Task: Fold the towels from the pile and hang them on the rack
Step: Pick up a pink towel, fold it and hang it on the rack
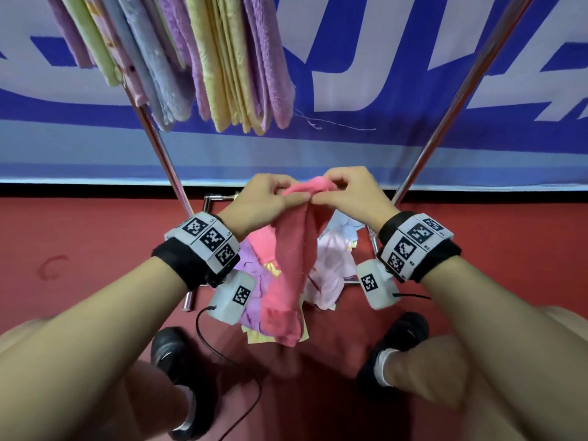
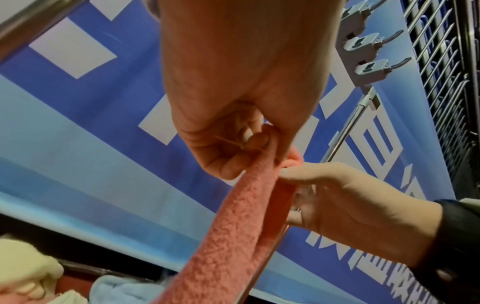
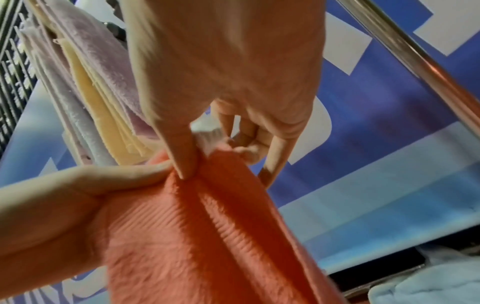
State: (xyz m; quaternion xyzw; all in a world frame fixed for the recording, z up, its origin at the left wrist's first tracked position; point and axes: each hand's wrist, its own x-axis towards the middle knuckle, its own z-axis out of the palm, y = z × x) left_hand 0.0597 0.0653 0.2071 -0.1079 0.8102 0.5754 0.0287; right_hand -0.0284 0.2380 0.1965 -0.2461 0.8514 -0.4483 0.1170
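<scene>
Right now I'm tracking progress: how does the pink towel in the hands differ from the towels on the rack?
The pink towel is held up by the left hand and right hand, pinched at its top edge; the hung towels drape over the rack. The pink towel hangs loose and bunched; the hung towels lie flat and folded. It is bright pink; they are lilac, yellow, green and blue. All look like terry cloth.

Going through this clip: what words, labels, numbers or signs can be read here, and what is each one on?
"R2": tiny label on the right wristband, only just legible.
Left wristband: similar tiny labels beside its square code markers, too small to read.
Blue banner: large white characters, cropped and at an angle in every view, not readable.
Pink towel: no print seen.
</scene>
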